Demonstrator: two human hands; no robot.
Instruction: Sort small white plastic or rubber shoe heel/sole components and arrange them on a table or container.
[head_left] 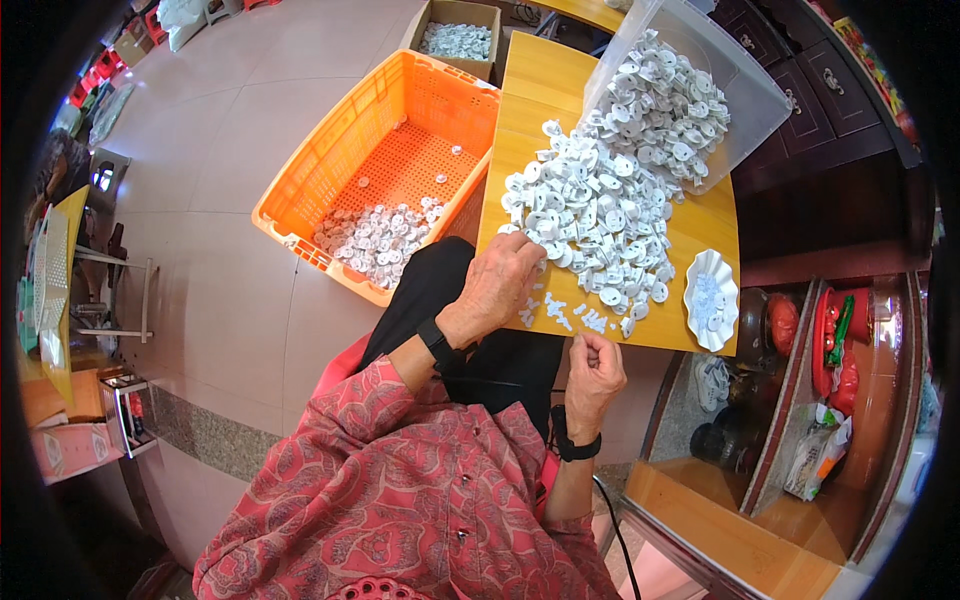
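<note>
A heap of small white round plastic parts (600, 215) covers much of the yellow wooden table (545, 85). Against the heap's near left edge is my left hand (495, 285), its fingers curled and touching the parts; their tips are partly hidden. My right hand (596, 378) is pinched at the table's near edge, beside loose small pale pieces (558, 310). Whatever sits in that pinch is too small to make out. Further back, a tipped clear plastic bin (752, 105) holds more white parts. A white scalloped dish (692, 285) with small pale pieces stands at the right.
On the floor to the left, an orange crate (330, 125) holds a scattering of white parts. Behind it stands a cardboard box (463, 68) of similar pieces. Dark drawers (825, 90) and an open shelf unit (780, 420) border the table's right side.
</note>
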